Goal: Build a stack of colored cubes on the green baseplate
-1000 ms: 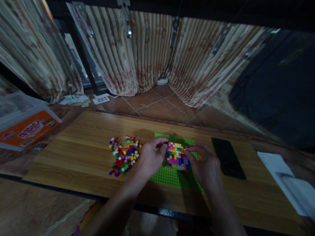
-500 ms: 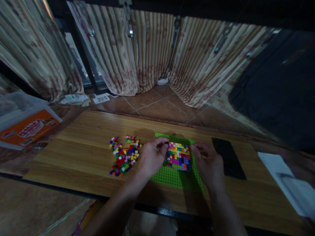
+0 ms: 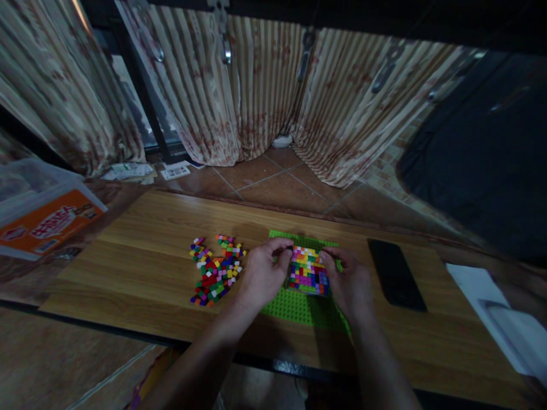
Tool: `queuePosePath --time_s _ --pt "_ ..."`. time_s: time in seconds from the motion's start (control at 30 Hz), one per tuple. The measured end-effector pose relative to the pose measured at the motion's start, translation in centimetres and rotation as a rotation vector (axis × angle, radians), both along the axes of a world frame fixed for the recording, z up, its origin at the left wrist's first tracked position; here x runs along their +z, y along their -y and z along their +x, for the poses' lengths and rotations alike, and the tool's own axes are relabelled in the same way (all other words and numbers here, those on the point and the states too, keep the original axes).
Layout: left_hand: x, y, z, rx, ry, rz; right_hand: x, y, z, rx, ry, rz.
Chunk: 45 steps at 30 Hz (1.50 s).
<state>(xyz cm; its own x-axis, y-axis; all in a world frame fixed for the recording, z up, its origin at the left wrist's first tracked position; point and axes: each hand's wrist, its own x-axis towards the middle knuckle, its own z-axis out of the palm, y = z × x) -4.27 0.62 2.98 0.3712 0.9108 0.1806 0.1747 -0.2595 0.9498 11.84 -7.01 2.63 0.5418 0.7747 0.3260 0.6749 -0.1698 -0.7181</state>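
A block of small multicoloured building bricks sits over a green studded baseplate. My left hand is closed at the block's left side, thumb and forefinger gripping its upper left edge. At the upper right of the block, my right hand has thumb and forefinger close together, covering that corner. Whether a small brick is between those fingertips is hidden. Left of my left hand lies a loose pile of small coloured bricks.
The wooden table carries a black phone to the right. White paper lies at the right end. A clear plastic box with an orange label stands at the left. Striped curtains hang behind the table.
My right hand has moved left, from beside the block onto its upper right part. My left hand, the block and the loose pile stay about where they were.
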Motion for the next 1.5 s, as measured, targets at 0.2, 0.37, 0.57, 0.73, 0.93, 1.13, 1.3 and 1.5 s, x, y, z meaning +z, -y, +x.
queuePosePath --time_s 0.2,0.37,0.57,0.73,0.93,1.13,1.3,1.5 --pt "0.1 0.2 0.1 -0.001 0.014 -0.030 -0.2 0.0 -0.3 0.003 -0.062 -0.038" --pt "0.0 0.2 0.2 -0.010 0.044 -0.054 -0.5 -0.1 -0.2 0.004 -0.154 -0.061" --pt "-0.3 0.0 0.1 -0.016 0.099 -0.077 0.3 0.4 0.0 0.001 -0.036 0.054" --pt "0.0 0.1 0.1 -0.051 0.138 -0.099 1.5 0.5 -1.3 0.093 0.011 0.188" --pt "0.5 0.3 0.2 -0.101 0.243 -0.153 1.6 0.2 -2.8 0.216 0.044 0.137" --pt "0.6 0.7 0.4 -0.157 0.284 -0.190 1.6 0.1 -3.2 0.212 0.030 0.150" --pt "0.6 0.8 0.4 -0.174 0.240 -0.141 1.8 0.2 -2.8 0.191 -0.058 0.183" --pt "0.0 0.1 0.1 -0.073 0.239 -0.125 2.0 1.5 1.2 0.052 -0.088 0.159"
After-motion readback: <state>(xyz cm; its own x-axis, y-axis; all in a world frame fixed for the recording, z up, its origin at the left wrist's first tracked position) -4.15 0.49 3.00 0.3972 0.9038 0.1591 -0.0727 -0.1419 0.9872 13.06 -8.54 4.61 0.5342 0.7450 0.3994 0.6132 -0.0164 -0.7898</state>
